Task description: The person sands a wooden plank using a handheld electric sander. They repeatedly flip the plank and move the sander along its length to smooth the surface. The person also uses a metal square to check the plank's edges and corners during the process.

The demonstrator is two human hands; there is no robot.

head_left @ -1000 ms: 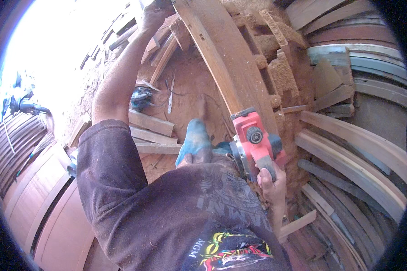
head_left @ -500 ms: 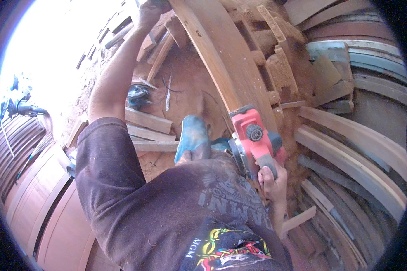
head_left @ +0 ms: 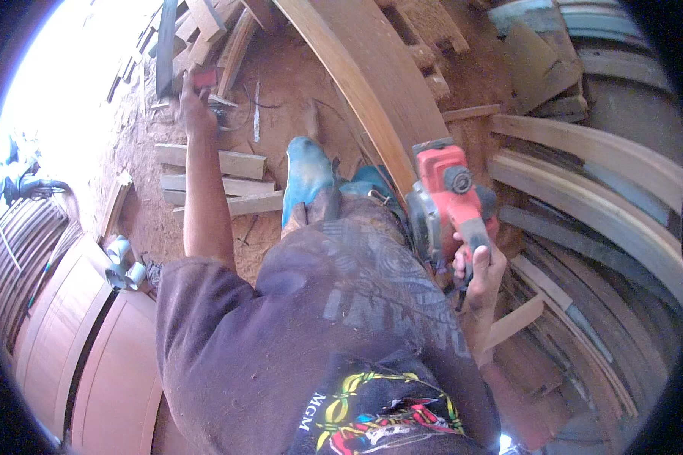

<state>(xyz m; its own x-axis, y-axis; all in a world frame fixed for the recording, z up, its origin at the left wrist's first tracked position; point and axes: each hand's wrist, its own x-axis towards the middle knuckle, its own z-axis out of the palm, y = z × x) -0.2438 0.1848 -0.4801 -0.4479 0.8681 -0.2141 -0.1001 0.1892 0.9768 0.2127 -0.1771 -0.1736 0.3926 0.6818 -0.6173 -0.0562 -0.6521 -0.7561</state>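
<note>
The right hand grips the planer by its rear handle, the fingers curled round it. The planer is red, with a dark knob on top and a grey metal part on its left side; it is in front of the right side of the person's dark shirt. Its front overlaps the near end of the plank in this view. The plank runs up and to the left from there, out past the upper edge, its narrow left edge more orange than the broad brown face.

The left hand is stretched out over the brown floor, to the left of the plank. A small red thing shows right at its fingers, but the hand is blurred and I cannot tell whether they pinch it or lie beside it. A dark bar stands just above that hand.

Under and beside the left forearm, offcuts lie roughly side by side. A thin pale strip lies on the floor between that hand and the plank. Long boards are stacked on the right; at the lower left are short grey pipes and reddish panels.
</note>
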